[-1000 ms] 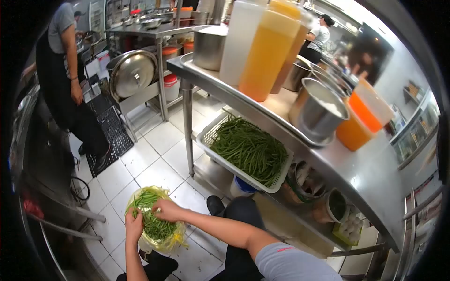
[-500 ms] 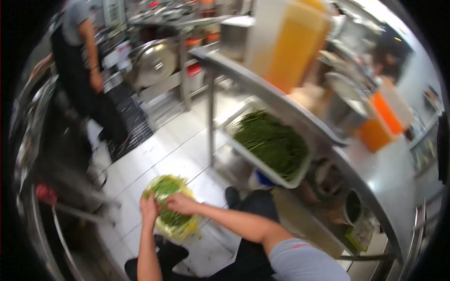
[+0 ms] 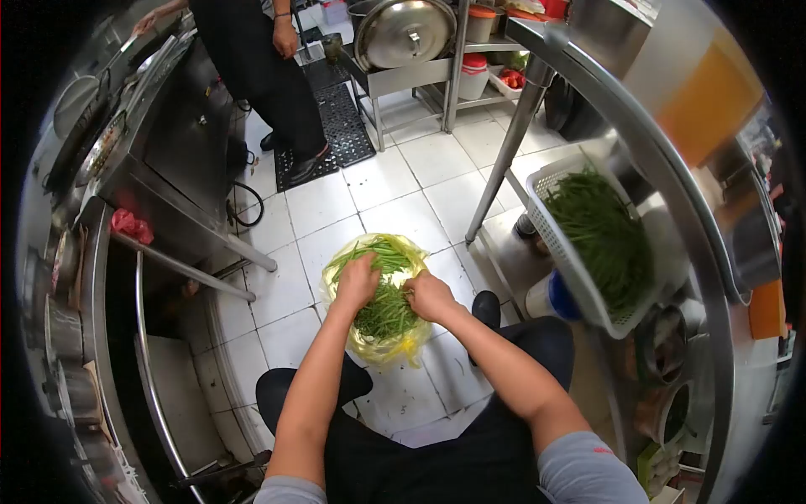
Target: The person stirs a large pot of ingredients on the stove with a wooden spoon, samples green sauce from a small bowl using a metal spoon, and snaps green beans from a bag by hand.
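A yellow plastic bag [image 3: 410, 339] stands wide open on the floor between my feet. Inside it are long thin green stalks [image 3: 384, 311], with more lying along its far rim. My left hand [image 3: 358, 281] is over the left side of the bag, its fingers curled round some stalks near the far edge. Across from it, my right hand [image 3: 430, 296] is closed in a pinch at the right side; what its fingertips hold is too small to make out. Both hands' fingertips are partly hidden.
To the right, a white basket [image 3: 554, 220] full of green stalks sits on the low shelf of a steel table [image 3: 672, 160]. A person [image 3: 269, 76] stands ahead on a black mat [image 3: 342, 126]. Steel cooking equipment [image 3: 180, 143] lines the left.
My view has swung, so the bag now sits nearer the centre. My hands have moved apart, the left toward the bag's far side and the right to its right edge.
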